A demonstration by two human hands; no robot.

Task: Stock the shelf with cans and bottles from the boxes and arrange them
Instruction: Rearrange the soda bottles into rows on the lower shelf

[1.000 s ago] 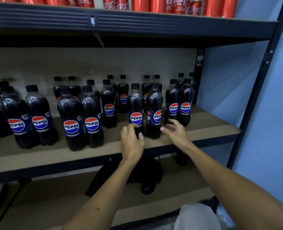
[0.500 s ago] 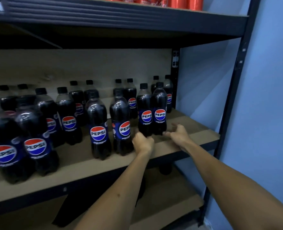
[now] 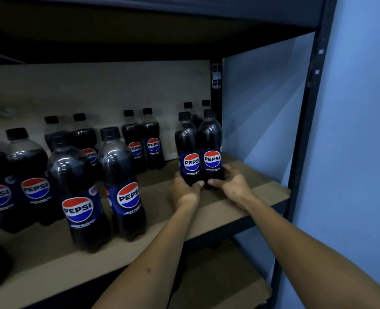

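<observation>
The left hand's (image 3: 184, 192) fingers (image 3: 197, 184) wrap the base of one Pepsi bottle (image 3: 188, 152), and the right hand's (image 3: 233, 186) fingers (image 3: 214, 181) wrap its twin (image 3: 210, 148) — the pair upright, touching, at about two o'clock on the shelf (image 3: 240, 206), near its right end. Both grips sit low under tall bottles, so a quick shove could tip one — likely back toward twelve o'clock, into the bottles (image 3: 195, 110) just behind.

A blue wall (image 3: 363, 141) is filling the right side; a black metal upright (image 3: 305, 121) is running down beside it; a beige backboard (image 3: 95, 85) is sitting dim behind; light is slanting across the side panel (image 3: 262, 103).
</observation>
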